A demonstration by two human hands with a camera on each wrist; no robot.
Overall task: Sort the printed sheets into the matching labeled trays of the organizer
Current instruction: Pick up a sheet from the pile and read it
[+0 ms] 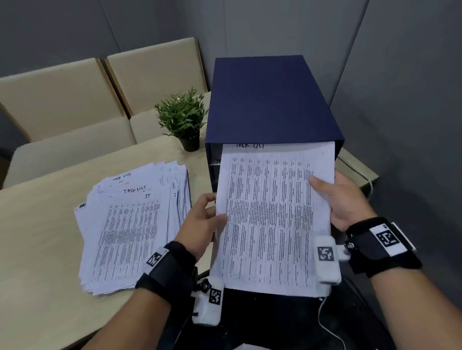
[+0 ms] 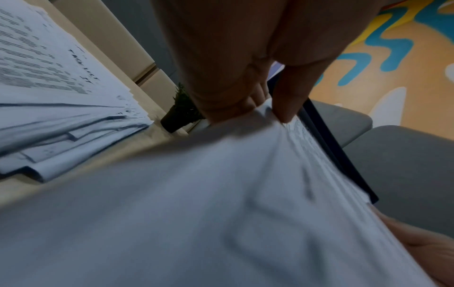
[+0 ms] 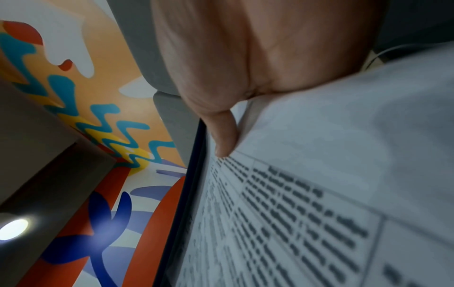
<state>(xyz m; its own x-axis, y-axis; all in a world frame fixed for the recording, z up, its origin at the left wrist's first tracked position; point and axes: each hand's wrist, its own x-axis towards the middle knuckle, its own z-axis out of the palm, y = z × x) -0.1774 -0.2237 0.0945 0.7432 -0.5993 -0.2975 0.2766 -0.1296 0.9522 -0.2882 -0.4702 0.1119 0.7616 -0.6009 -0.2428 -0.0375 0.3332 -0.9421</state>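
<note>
I hold one printed sheet (image 1: pixel 274 218) covered in table text by both side edges, its top edge just under the roof of the dark blue organizer (image 1: pixel 268 101). My left hand (image 1: pixel 203 223) pinches the sheet's left edge. My right hand (image 1: pixel 335 200) grips its right edge, thumb on the printed face. The left wrist view shows my left hand (image 2: pixel 265 108) pinching the sheet (image 2: pixel 196 203) from below. In the right wrist view my right hand (image 3: pixel 226 139) lies with its thumb on the sheet (image 3: pixel 307 194) beside the organizer's dark edge (image 3: pixel 186 194). A fanned stack of printed sheets (image 1: pixel 132 231) lies on the table to the left.
A small potted plant (image 1: pixel 183 118) stands just left of the organizer. The beige table (image 1: pixel 31 229) has cream chairs (image 1: pixel 55 97) behind it and grey wall panels on the right. A white cable (image 1: pixel 331 329) hangs near my lap.
</note>
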